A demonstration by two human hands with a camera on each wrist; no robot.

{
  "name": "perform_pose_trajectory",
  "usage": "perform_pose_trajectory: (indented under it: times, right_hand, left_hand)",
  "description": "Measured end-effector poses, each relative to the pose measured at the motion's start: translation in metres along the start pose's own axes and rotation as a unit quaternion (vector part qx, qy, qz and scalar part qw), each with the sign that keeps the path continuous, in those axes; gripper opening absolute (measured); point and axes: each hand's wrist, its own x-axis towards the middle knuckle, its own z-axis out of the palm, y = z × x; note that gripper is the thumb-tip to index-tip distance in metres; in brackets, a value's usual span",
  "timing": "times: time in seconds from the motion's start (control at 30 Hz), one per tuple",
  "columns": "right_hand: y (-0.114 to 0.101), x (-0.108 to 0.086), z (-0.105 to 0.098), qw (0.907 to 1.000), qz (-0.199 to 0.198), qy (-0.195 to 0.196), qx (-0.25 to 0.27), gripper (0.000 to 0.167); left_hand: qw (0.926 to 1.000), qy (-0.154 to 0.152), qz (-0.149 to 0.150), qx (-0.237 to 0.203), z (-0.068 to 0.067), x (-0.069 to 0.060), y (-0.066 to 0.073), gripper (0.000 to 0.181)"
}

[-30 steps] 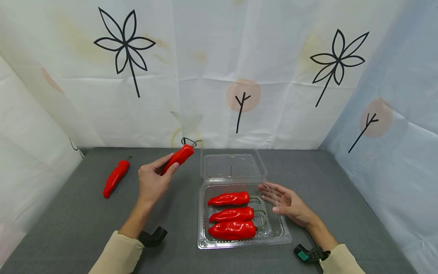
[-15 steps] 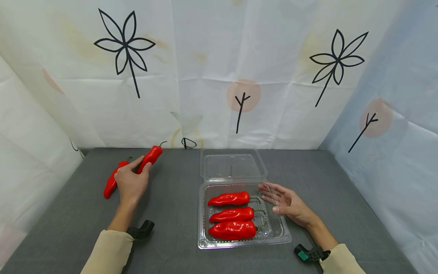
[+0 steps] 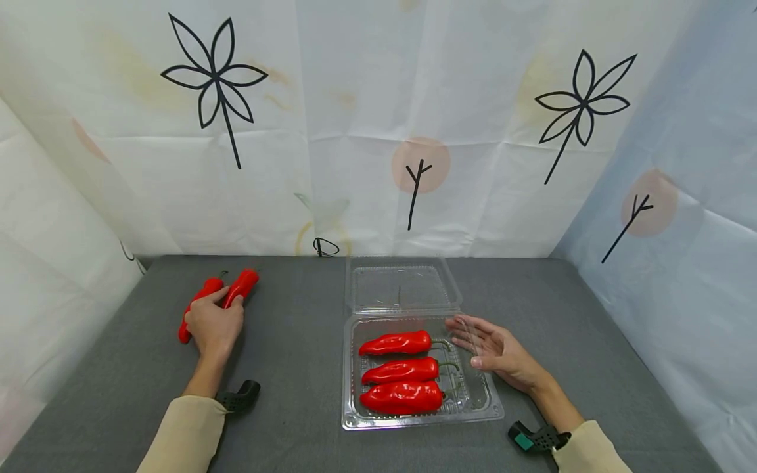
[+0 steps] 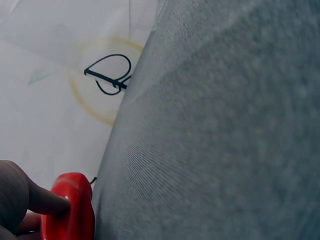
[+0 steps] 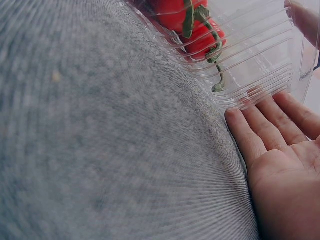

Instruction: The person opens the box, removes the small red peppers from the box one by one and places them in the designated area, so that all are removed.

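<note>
On the left of the table my left hand pinches a red pepper between thumb and fingers, stem end pointing away. In the left wrist view the thumb presses on that pepper, low over the grey cloth. Just left of it lies a second red pepper, partly hidden behind the hand. Three red peppers lie side by side in a clear plastic clamshell box at centre. My right hand rests at the box's right side, fingers extended; the right wrist view shows fingertips touching its ribbed wall.
The box's clear lid lies folded back towards the rear wall. White printed cloth encloses the back and sides of the grey table.
My left hand has carried its pepper leftwards and down to beside the other pepper on the table. The right hand and the box have stayed in place.
</note>
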Motion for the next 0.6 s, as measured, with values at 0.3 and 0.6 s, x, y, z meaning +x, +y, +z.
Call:
perform_pose_trajectory:
  times: [0.3,0.6]
  right_hand:
    - [0.0,0.0,0.0001,1.0,-0.001,0.0,-0.003,0.069]
    - [0.0,0.0003,0.0,1.0,-0.001,0.0,-0.004,0.069]
  left_hand:
    - [0.9989,-0.004,-0.032,0.035,-0.0039,0.0021,-0.0016,0.039]
    - [0.9987,-0.002,-0.027,0.044,-0.0041,0.0015,-0.0001,0.04]
